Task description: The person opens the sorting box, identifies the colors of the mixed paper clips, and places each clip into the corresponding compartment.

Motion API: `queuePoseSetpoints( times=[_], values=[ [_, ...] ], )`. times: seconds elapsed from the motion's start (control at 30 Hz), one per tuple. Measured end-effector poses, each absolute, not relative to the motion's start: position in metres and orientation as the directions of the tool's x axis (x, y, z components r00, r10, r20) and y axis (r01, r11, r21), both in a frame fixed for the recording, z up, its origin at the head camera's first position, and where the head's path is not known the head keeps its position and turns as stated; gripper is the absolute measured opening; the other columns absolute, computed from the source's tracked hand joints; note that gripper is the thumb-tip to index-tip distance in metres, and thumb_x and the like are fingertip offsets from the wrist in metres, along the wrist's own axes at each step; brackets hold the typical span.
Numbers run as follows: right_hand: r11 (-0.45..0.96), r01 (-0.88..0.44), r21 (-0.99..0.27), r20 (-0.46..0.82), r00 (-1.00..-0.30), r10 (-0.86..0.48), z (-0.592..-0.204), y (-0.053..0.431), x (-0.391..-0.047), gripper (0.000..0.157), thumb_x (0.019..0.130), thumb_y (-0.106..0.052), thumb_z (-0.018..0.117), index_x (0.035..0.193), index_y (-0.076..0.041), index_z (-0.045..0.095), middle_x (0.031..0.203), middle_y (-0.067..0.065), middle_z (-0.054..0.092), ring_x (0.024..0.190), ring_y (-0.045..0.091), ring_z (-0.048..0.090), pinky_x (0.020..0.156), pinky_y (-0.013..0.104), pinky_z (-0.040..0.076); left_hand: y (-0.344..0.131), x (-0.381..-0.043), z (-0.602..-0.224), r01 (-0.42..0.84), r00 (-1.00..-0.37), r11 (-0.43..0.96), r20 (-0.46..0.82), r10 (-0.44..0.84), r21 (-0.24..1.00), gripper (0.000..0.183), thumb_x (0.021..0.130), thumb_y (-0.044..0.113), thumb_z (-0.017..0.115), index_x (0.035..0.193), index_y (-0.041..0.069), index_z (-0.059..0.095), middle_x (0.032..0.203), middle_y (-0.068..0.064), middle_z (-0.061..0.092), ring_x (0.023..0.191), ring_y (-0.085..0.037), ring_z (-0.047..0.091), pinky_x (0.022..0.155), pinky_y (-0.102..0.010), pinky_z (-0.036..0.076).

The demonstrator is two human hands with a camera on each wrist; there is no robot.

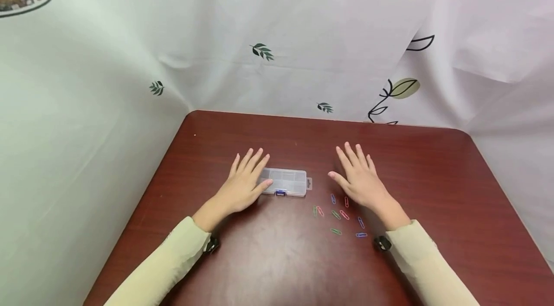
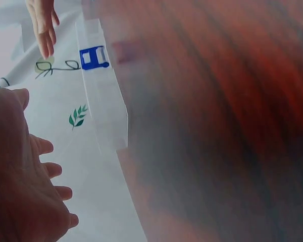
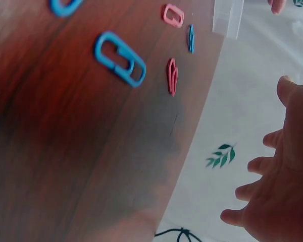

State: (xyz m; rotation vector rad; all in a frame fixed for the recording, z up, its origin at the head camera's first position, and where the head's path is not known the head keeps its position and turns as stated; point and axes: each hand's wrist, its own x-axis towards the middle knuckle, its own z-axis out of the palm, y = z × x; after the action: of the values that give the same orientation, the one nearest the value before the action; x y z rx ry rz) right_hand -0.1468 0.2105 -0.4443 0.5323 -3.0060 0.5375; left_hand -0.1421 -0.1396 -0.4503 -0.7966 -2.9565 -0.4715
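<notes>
A clear plastic compartment box (image 1: 287,182) with a blue latch (image 2: 94,57) lies closed on the table. My left hand (image 1: 242,188), fingers spread, hovers over the box's left end and hides that part. In the left wrist view the left hand (image 2: 22,171) is apart from the box. To the right, my right hand (image 1: 361,181) is held palm down with straight fingers and nothing in it. Several paper clips lie scattered below and left of it, among them a blue clip (image 3: 120,59), a red clip (image 3: 172,76) and a green clip (image 1: 335,232).
The dark red wooden table (image 1: 259,267) has rounded far corners. White cloth (image 1: 207,17) with leaf prints hangs behind it and along both sides. A dark wrist camera (image 1: 383,243) sits at the right cuff, and another wrist camera (image 1: 211,244) at the left.
</notes>
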Motion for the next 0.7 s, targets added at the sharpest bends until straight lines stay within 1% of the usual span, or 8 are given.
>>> queuePoseSetpoints(
  times=[0.1,0.2,0.37,0.47,0.7],
  values=[
    [0.872,-0.364,-0.327,0.106,-0.931,-0.349,-0.447,0.204,-0.147,0.077,0.103,-0.052,0.05,0.161,-0.007,0.024,0.167,0.022,0.016,0.153,0.046,0.005,0.115,0.071,0.012,-0.137,-0.139,-0.452,0.512,-0.858,0.811,0.13,0.497,0.281,0.07,0.105,0.05,0.046,0.16,0.011,0.03,0.167,-0.013,0.023,0.155,-0.035,0.011,0.119,-0.065,0.009],
    [0.867,-0.376,-0.327,0.092,-0.926,-0.367,-0.45,0.198,-0.147,0.077,0.103,-0.052,0.05,0.161,-0.008,0.024,0.167,0.02,0.016,0.153,0.046,0.006,0.115,0.071,0.013,-0.134,-0.137,-0.454,0.532,-0.846,0.799,0.132,0.517,0.28,0.069,0.104,0.049,0.048,0.159,0.01,0.032,0.166,-0.013,0.024,0.154,-0.037,0.015,0.119,-0.064,0.01],
    [0.862,-0.386,-0.328,0.075,-0.921,-0.383,-0.45,0.189,-0.146,0.078,0.102,-0.051,0.053,0.161,-0.01,0.024,0.167,0.02,0.018,0.153,0.046,0.009,0.116,0.07,0.014,-0.131,-0.134,-0.458,0.559,-0.828,0.785,0.141,0.542,0.265,0.067,0.104,0.049,0.049,0.158,0.01,0.034,0.165,-0.014,0.028,0.152,-0.038,0.02,0.119,-0.064,0.014],
    [0.857,-0.395,-0.331,0.077,-0.916,-0.393,-0.451,0.186,-0.146,0.078,0.102,-0.051,0.054,0.161,-0.01,0.026,0.167,0.02,0.019,0.153,0.046,0.01,0.116,0.069,0.014,-0.128,-0.133,-0.46,0.57,-0.821,0.782,0.136,0.555,0.251,0.068,0.104,0.05,0.048,0.158,0.011,0.034,0.164,-0.014,0.028,0.152,-0.037,0.021,0.119,-0.064,0.015],
    [0.842,-0.421,-0.337,0.086,-0.904,-0.418,-0.454,0.178,-0.145,0.077,0.101,-0.053,0.055,0.16,-0.01,0.03,0.165,0.021,0.022,0.152,0.047,0.014,0.115,0.07,0.016,-0.122,-0.13,-0.459,0.579,-0.812,0.778,0.09,0.577,0.242,0.069,0.104,0.051,0.048,0.159,0.012,0.033,0.165,-0.014,0.027,0.153,-0.037,0.019,0.121,-0.062,0.011]
  ],
)
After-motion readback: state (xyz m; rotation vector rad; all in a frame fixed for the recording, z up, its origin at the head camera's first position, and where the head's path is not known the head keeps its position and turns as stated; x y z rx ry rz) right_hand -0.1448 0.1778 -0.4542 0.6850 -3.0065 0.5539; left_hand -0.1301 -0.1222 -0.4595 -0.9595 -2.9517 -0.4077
